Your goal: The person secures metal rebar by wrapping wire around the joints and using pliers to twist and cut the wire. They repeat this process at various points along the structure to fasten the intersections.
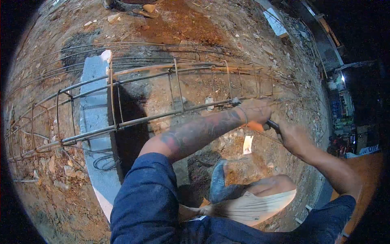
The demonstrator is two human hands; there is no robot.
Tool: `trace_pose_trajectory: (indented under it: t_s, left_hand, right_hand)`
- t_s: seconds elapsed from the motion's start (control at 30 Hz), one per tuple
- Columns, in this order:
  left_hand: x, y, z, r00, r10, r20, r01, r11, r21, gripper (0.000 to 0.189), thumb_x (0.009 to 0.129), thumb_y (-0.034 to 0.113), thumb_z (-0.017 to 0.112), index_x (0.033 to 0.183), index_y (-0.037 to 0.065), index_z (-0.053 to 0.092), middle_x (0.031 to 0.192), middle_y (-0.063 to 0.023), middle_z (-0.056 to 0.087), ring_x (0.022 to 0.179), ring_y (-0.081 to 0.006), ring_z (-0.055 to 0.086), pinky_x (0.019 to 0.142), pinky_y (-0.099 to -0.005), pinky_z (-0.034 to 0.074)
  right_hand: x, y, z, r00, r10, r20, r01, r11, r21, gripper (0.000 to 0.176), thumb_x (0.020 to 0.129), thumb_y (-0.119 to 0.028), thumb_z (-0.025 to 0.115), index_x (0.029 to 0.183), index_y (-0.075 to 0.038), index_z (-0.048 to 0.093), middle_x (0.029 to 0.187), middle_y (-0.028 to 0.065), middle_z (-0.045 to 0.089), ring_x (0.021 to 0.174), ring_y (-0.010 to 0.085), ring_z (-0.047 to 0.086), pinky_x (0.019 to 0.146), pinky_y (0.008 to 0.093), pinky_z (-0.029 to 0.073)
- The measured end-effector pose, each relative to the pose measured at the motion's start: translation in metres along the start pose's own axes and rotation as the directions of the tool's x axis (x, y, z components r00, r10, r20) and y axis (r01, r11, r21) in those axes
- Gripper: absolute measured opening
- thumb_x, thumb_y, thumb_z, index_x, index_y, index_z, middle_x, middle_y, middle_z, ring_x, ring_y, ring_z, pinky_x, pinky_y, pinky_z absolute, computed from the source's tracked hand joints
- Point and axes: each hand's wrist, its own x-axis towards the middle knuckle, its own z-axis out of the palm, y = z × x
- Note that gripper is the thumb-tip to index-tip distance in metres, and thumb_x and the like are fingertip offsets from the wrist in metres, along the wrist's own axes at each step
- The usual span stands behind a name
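Note:
A long rebar cage (151, 118) of bars and square stirrups lies across the view, resting on a pale blue block beam (95, 103). My left hand (259, 111) is at the cage's lower bar toward its right end, fingers curled; what lies in them is hidden. Just below and to the right, my right hand (293, 137), somewhat blurred, is closed round the dark handle (274, 125) of a tool whose head I cannot make out. An orange piece (256, 126) shows under my left wrist. Thin wires stick out around the cage's right end.
Loose thin wire (105, 162) hangs on the beam's near side. Rough soil (183, 24) with stones surrounds the cage, and long bars run behind it. A pale block (275, 22) lies at the upper right. My bent knee (272, 185) is below my hands.

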Motion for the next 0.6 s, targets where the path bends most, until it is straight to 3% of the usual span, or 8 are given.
trace_pose_trajectory:
  t_s: [0.07, 0.1, 0.2, 0.27, 0.43, 0.5, 0.53, 0.6]
  left_hand:
    - [-0.001, 0.002, 0.013, 0.992, -0.129, 0.008, 0.129, 0.992, 0.015, 0.034, 0.068, 0.039, 0.065, 0.072, 0.006, 0.057, 0.067, -0.0139, 0.06, 0.066, -0.0324, 0.062, 0.055, -0.0414, 0.049]
    - [0.001, 0.004, 0.014, 0.983, -0.181, 0.02, 0.181, 0.984, 0.007, 0.029, 0.07, 0.034, 0.064, 0.07, 0.006, 0.058, 0.066, -0.0135, 0.06, 0.065, -0.0314, 0.062, 0.056, -0.0415, 0.049]
    - [0.004, 0.004, 0.018, 0.955, -0.271, 0.118, 0.261, 0.961, 0.093, 0.025, 0.071, 0.032, 0.063, 0.069, 0.007, 0.059, 0.065, -0.0128, 0.06, 0.066, -0.0308, 0.062, 0.056, -0.0417, 0.049]
    - [0.001, 0.002, 0.022, 0.95, -0.293, 0.109, 0.281, 0.953, 0.112, 0.024, 0.072, 0.03, 0.062, 0.068, 0.007, 0.059, 0.066, -0.0126, 0.06, 0.065, -0.0309, 0.062, 0.057, -0.0418, 0.049]
    - [0.001, -0.01, 0.034, 0.945, -0.272, 0.181, 0.246, 0.957, 0.152, 0.021, 0.074, 0.028, 0.059, 0.068, 0.008, 0.057, 0.068, -0.0117, 0.06, 0.067, -0.0312, 0.061, 0.057, -0.0416, 0.048]
    - [0.004, -0.017, 0.047, 0.915, -0.349, 0.202, 0.324, 0.935, 0.146, 0.021, 0.077, 0.029, 0.054, 0.069, 0.01, 0.057, 0.069, -0.0102, 0.06, 0.068, -0.0307, 0.06, 0.055, -0.0415, 0.047]
    - [0.003, -0.017, 0.051, 0.917, -0.344, 0.201, 0.318, 0.936, 0.151, 0.021, 0.077, 0.029, 0.054, 0.069, 0.01, 0.057, 0.069, -0.0102, 0.06, 0.068, -0.0307, 0.06, 0.055, -0.0415, 0.047]
    - [-0.001, -0.016, 0.057, 0.952, -0.307, 0.003, 0.299, 0.928, 0.223, 0.023, 0.08, 0.031, 0.049, 0.072, 0.012, 0.057, 0.07, -0.0085, 0.06, 0.069, -0.0288, 0.06, 0.053, -0.0403, 0.047]
  right_hand:
    - [0.009, 0.011, 0.028, 0.983, -0.088, -0.159, 0.099, 0.993, 0.063, 0.021, 0.082, -0.017, 0.056, 0.093, -0.003, 0.045, 0.067, 0.0198, 0.061, 0.064, 0.0384, 0.061, 0.054, 0.0496, 0.047]
    - [0.014, 0.016, 0.038, 0.982, -0.096, -0.16, 0.109, 0.992, 0.069, 0.021, 0.082, -0.017, 0.056, 0.093, -0.003, 0.045, 0.067, 0.0198, 0.061, 0.064, 0.0384, 0.061, 0.054, 0.0496, 0.047]
    - [0.033, 0.026, 0.066, 0.95, -0.143, -0.279, 0.174, 0.981, 0.09, 0.018, 0.082, -0.016, 0.056, 0.091, -0.004, 0.045, 0.066, 0.0186, 0.059, 0.061, 0.0375, 0.06, 0.052, 0.0487, 0.046]
    - [0.043, 0.03, 0.084, 0.871, -0.223, -0.437, 0.282, 0.957, 0.074, 0.015, 0.083, -0.014, 0.055, 0.089, -0.004, 0.046, 0.065, 0.0176, 0.058, 0.06, 0.0359, 0.059, 0.05, 0.0462, 0.045]
    - [0.054, 0.032, 0.097, 0.838, -0.25, -0.486, 0.321, 0.945, 0.068, 0.013, 0.083, -0.012, 0.053, 0.086, -0.003, 0.045, 0.066, 0.0172, 0.058, 0.061, 0.0352, 0.059, 0.05, 0.0437, 0.046]
    - [0.056, 0.033, 0.102, 0.813, -0.259, -0.521, 0.322, 0.946, 0.032, 0.013, 0.083, -0.012, 0.053, 0.085, -0.003, 0.044, 0.065, 0.017, 0.057, 0.061, 0.0353, 0.059, 0.051, 0.0436, 0.046]
    - [0.058, 0.034, 0.105, 0.815, -0.244, -0.525, 0.319, 0.946, 0.055, 0.012, 0.082, -0.011, 0.053, 0.085, -0.003, 0.045, 0.066, 0.0168, 0.057, 0.062, 0.0354, 0.059, 0.051, 0.0437, 0.045]
    - [0.058, 0.037, 0.109, 0.814, -0.228, -0.534, 0.313, 0.947, 0.073, 0.012, 0.081, -0.011, 0.054, 0.084, -0.004, 0.045, 0.067, 0.0165, 0.058, 0.062, 0.0355, 0.059, 0.051, 0.0437, 0.045]
